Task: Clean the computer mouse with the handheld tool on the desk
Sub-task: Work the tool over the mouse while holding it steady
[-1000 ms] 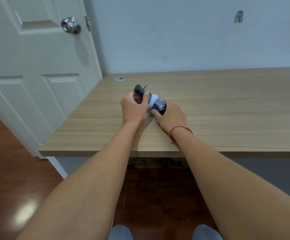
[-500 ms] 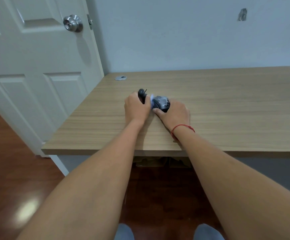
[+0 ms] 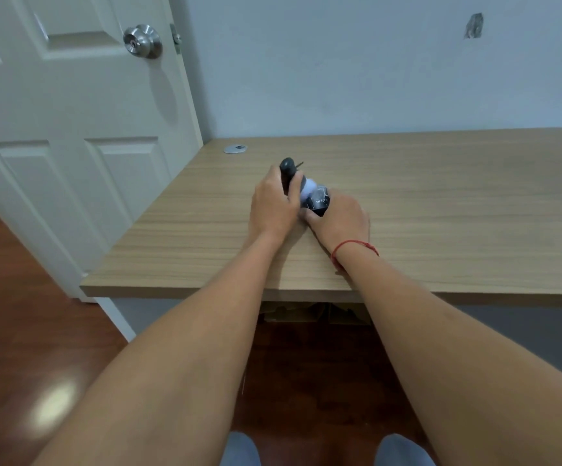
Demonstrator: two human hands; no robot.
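**Tool head back on the mouse, stroke mid-pass**

Since half a second ago the left hand [image 3: 274, 205] has tipped the handheld tool [image 3: 289, 173] so more of its dark handle stands clear above the knuckles, much as it did a second ago; reads as a back-and-forth rubbing stroke. Left hand is closed around the handle, whose pale head presses against the computer mouse [image 3: 318, 204]. Right hand [image 3: 338, 216] is curled around the right side of the mouse and pins it to the counter [image 3: 441, 196], thumb at its near edge. A red cord bracelet [image 3: 353, 245] sits on the right wrist. Mouse lies toward the left part of the counter, about midway from near edge to far edge.

Judgement: cleaning is under way, not finished; how much of the shell is wiped cannot be told.

Further out: grommet cap [image 3: 235, 149] at the far left corner, well apart. Door [image 3: 71, 112] to the left.
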